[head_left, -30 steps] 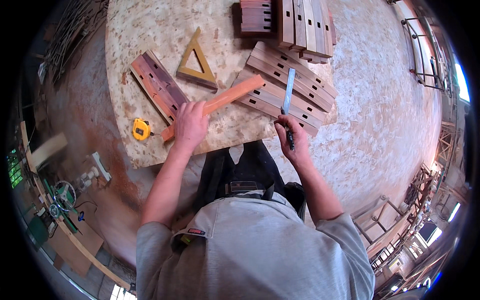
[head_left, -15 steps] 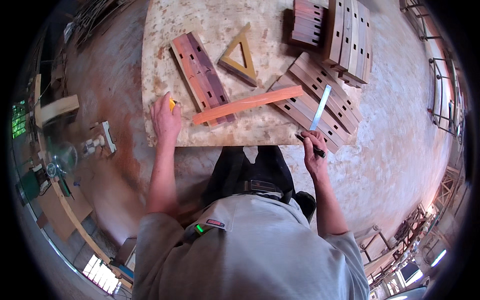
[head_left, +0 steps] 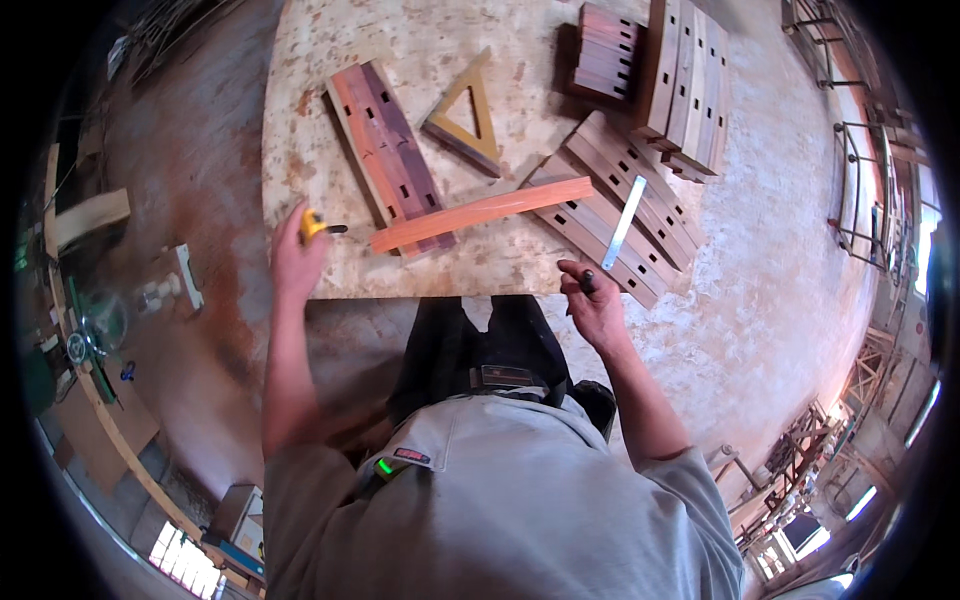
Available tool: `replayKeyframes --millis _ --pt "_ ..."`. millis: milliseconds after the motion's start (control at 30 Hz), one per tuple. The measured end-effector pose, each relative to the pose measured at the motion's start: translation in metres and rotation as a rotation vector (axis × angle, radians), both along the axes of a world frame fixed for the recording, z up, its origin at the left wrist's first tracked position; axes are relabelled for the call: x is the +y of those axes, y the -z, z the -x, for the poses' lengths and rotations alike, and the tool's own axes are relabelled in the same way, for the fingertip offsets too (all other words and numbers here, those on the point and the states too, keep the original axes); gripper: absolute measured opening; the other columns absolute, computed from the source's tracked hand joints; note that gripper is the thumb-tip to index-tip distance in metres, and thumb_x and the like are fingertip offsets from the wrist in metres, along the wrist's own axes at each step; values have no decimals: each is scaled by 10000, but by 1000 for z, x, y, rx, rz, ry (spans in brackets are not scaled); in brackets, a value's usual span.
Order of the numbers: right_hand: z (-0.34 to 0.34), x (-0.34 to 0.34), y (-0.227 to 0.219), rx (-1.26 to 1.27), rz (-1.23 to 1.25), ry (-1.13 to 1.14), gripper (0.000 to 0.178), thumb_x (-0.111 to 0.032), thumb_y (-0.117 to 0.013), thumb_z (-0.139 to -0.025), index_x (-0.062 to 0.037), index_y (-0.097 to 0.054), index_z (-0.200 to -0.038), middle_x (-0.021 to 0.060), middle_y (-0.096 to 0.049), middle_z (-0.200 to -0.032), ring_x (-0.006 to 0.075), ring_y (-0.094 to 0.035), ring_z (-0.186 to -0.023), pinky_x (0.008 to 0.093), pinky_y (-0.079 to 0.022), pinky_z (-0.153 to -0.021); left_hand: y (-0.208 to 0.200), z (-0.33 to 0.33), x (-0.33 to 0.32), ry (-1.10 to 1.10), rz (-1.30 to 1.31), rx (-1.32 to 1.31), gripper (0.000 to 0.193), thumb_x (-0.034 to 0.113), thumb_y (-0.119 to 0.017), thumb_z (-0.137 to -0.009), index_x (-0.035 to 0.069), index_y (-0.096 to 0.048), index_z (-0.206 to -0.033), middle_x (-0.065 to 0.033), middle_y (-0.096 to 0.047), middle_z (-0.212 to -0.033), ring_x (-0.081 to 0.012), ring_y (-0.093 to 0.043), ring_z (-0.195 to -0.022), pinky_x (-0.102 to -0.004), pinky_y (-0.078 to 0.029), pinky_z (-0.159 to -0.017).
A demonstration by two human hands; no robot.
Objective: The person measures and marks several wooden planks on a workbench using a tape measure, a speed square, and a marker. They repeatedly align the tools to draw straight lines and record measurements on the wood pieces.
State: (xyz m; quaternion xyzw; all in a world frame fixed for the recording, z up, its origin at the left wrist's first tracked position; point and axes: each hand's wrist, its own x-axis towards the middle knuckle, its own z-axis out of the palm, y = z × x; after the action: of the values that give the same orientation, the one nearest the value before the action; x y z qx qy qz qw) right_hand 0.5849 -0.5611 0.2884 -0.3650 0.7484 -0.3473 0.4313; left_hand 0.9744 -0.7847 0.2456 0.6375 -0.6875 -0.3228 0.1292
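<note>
My left hand [head_left: 297,262], at the table's near left corner, is closed round a yellow tape measure [head_left: 311,224]. A short black piece juts out to the right of the tape measure. My right hand [head_left: 598,312] grips a black marker [head_left: 588,282] at the near edge, just below a steel ruler [head_left: 625,224]. That ruler lies across several slotted boards [head_left: 590,222] and is apart from my fingers. Between my hands, a slightly curved reddish wooden strip [head_left: 485,214] rests with its left end over a joined set of slotted pieces [head_left: 385,140] and its right end on the slotted boards.
A yellowish triangular square [head_left: 466,115] lies in the middle of the stained table [head_left: 355,275]. Stacked slotted slats [head_left: 685,85] and a smaller dark stack [head_left: 606,55] stand at the far right. Machinery [head_left: 165,290] is on the left; metal racks [head_left: 860,190] line the right.
My left hand has turned, showing more of the tape measure and the black piece. My right hand has shifted away from the ruler's near end, and the marker has tilted. The whole view has shifted slightly.
</note>
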Motion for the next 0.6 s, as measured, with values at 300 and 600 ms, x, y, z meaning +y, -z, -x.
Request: replayKeyframes --millis 300,600 --pt "-53 -45 -39 -333 124 -326 198 -129 -703 -906 -3 -692 -1058 62 -672 -873 149 -632 -801 297 -515 -744 -53 13 107 -330 -879 1206 449 274 -484 -977 81 -462 -1382 -165 -604 -1211 -309 -652 -1056 -465 -619 -701" --pt "-68 -52 -38 -225 98 -612 349 -144 -707 -856 -45 -663 -1188 190 -667 -1054 362 -648 -1016 413 -511 -916 -81 115 122 266 -740 614 774 89 -667 -824 10 -328 -1516 -162 -594 -1255 -251 -598 -1133 -381 -474 -979"
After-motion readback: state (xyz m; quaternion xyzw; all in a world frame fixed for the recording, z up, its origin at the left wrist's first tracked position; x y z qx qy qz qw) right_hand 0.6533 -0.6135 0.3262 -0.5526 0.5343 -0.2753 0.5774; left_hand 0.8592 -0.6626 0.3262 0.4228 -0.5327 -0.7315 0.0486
